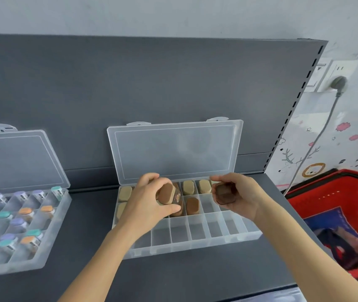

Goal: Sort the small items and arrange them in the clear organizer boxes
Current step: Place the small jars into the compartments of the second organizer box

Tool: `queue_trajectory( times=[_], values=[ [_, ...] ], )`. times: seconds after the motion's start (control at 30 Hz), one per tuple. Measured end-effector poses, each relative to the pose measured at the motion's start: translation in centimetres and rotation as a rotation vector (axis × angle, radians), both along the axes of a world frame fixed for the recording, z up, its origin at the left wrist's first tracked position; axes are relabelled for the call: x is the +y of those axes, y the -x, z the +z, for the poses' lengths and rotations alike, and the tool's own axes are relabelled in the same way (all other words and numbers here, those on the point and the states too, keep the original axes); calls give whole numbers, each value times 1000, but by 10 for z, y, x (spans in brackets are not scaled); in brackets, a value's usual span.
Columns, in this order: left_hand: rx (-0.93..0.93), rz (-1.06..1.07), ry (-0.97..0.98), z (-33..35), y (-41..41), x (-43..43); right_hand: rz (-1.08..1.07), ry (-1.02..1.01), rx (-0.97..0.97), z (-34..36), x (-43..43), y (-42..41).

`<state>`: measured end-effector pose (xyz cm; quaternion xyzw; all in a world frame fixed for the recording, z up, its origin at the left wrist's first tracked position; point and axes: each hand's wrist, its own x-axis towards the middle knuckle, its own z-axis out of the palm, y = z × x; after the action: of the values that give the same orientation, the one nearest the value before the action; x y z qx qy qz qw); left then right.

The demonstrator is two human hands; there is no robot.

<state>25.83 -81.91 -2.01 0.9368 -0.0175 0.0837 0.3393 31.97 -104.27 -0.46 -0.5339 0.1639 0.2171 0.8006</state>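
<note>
A dark grey shelf [195,277] carries two clear organizer boxes, both with lids raised against the back panel [152,83]. The near edge of the shelf is bare in front of both boxes, and a wide bare strip lies between them. Past the shelf's right edge stands a red basket [348,205] with dark items inside.

The middle organizer box [195,238] sits toward the right end of the shelf. Its front row of compartments shows nothing in it; the back rows hold beige items [188,187] and a brown item [192,206] standing upright in their cells. The left organizer box [21,253], at the left edge, is largely filled with small bottles capped in teal, purple and orange [25,211].

The left hand [149,203] is closed around a brown-topped item [166,193], held over the box's middle rows. The right hand [237,192] grips a dark translucent brown piece [225,192] above the box's right back corner. The two hands are near each other but apart.
</note>
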Motion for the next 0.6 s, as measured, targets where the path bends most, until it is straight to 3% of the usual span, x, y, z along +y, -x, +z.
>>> queue_trajectory(
  times=[0.17, 0.2, 0.3, 0.33, 0.47, 0.6],
  values=[
    [6, 14, 1, 0, 7, -2, 83, 96, -196, -3, -2, -2],
    [8, 13, 3, -1, 8, -1, 156, 231, -276, -4, -3, 0],
    [6, 9, 17, 0, 10, 0, 326, 973, -677, -14, -3, 0],
    [5, 8, 19, 0, 10, 1, 355, 1129, -796, -17, -1, 0],
    [2, 8, 17, 2, 11, 2, 397, 1186, -1002, -31, 6, 1],
    [3, 15, 17, 2, 12, 7, 412, 1223, -1073, -34, 6, 1]
  ],
)
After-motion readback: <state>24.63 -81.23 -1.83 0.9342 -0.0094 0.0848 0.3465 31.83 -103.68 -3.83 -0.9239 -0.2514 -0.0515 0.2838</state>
